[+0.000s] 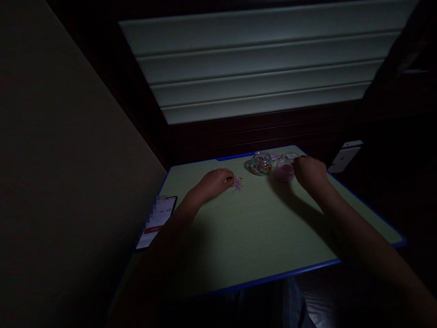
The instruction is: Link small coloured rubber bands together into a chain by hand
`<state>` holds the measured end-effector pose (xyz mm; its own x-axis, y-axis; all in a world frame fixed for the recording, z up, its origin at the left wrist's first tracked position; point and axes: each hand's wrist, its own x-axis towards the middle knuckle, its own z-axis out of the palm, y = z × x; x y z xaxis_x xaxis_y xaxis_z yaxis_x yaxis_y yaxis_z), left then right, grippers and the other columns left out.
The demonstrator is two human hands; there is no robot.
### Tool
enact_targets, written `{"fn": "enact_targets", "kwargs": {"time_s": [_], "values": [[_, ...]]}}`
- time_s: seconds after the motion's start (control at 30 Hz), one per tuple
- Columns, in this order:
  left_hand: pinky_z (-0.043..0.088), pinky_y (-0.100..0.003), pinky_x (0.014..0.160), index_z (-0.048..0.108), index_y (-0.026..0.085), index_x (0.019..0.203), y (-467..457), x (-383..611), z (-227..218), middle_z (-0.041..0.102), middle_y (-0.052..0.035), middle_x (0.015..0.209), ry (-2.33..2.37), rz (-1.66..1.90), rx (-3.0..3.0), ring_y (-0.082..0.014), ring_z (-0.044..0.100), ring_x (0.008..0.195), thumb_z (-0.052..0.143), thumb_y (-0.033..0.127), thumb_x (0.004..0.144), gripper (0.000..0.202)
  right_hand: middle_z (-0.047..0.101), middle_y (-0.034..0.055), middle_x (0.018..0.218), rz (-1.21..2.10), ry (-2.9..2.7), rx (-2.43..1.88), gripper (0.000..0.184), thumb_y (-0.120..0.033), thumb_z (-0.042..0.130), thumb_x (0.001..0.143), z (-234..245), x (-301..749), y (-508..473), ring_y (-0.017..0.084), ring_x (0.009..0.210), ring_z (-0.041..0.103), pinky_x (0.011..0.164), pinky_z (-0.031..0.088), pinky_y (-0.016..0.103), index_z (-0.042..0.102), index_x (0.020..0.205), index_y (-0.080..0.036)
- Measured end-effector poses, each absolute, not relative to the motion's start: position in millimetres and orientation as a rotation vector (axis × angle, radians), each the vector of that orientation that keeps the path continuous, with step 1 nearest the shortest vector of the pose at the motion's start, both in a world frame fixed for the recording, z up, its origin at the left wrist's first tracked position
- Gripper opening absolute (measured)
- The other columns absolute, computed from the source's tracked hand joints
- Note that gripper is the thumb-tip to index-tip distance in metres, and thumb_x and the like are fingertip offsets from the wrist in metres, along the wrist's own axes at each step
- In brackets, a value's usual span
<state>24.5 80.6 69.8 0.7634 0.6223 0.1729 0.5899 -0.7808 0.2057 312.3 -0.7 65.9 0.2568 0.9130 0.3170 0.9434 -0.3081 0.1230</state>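
My left hand (215, 182) rests on a pale green tabletop (252, 228), fingers curled and pinched on a small cluster of coloured loops (237, 184), pink and yellow. My right hand (309, 173) is farther right, fingers closed at the rim of a small clear container of pink bits (284, 171). What the right fingers hold is hidden in the dim light. Between the hands, toward the back, sits a clear container of mixed coloured bands (259, 164).
A phone (157, 221) with a lit screen lies at the table's left edge. The table has a blue rim (273, 275). A window blind (259, 64) fills the wall behind. A white object (344, 156) stands off the table's right corner. A wall runs along the left.
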Motion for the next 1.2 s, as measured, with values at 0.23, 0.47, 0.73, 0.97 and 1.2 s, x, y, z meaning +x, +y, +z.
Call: {"fn": "enact_targets", "kwargs": {"time_s": [0.23,0.47,0.73,0.97,1.2], "values": [[0.036,-0.025,0.062,0.067,0.018,0.077,82,23,65,0.066,-0.0058,0.077,1.060,0.158,2.802,-0.0152,0.056,0.067,0.046,0.027,0.080,0.023,0.066,0.0169,0.089,-0.576,-1.825,-2.341,0.039,-0.027,0.032,0.091,69,305,-4,0.023,0.074,0.065,0.058,0.039,0.027,0.067,0.091,-0.011],[0.037,-0.026,0.057,0.065,0.021,0.069,74,31,54,0.065,-0.0040,0.070,1.103,0.023,2.818,-0.0159,0.055,0.061,0.051,0.024,0.073,0.016,0.067,0.0139,0.088,-0.616,-1.896,-2.268,0.038,-0.027,0.031,0.091,69,299,-6,0.021,0.072,0.064,0.053,0.034,0.026,0.066,0.087,-0.012],[0.042,-0.027,0.067,0.066,0.019,0.078,70,37,48,0.067,-0.0086,0.081,1.212,-0.012,2.919,-0.0192,0.061,0.075,0.046,0.019,0.077,0.020,0.067,0.0141,0.088,-0.605,-1.918,-2.261,0.039,-0.028,0.031,0.091,71,295,-7,0.021,0.072,0.063,0.052,0.032,0.027,0.067,0.088,-0.013],[0.044,-0.029,0.070,0.066,0.019,0.082,68,37,50,0.068,-0.0096,0.086,1.217,-0.005,2.927,-0.0205,0.062,0.078,0.043,0.019,0.081,0.023,0.068,0.0139,0.092,-0.574,-1.928,-2.241,0.040,-0.032,0.032,0.091,70,291,-8,0.020,0.074,0.063,0.054,0.033,0.026,0.067,0.092,-0.013],[0.043,-0.027,0.069,0.066,0.017,0.084,66,36,60,0.067,-0.0092,0.088,1.205,0.033,2.966,-0.0191,0.061,0.078,0.044,0.019,0.082,0.022,0.068,0.0123,0.086,-0.478,-1.966,-2.164,0.040,-0.035,0.033,0.090,68,287,-6,0.019,0.070,0.062,0.053,0.029,0.027,0.068,0.087,-0.015]]}}
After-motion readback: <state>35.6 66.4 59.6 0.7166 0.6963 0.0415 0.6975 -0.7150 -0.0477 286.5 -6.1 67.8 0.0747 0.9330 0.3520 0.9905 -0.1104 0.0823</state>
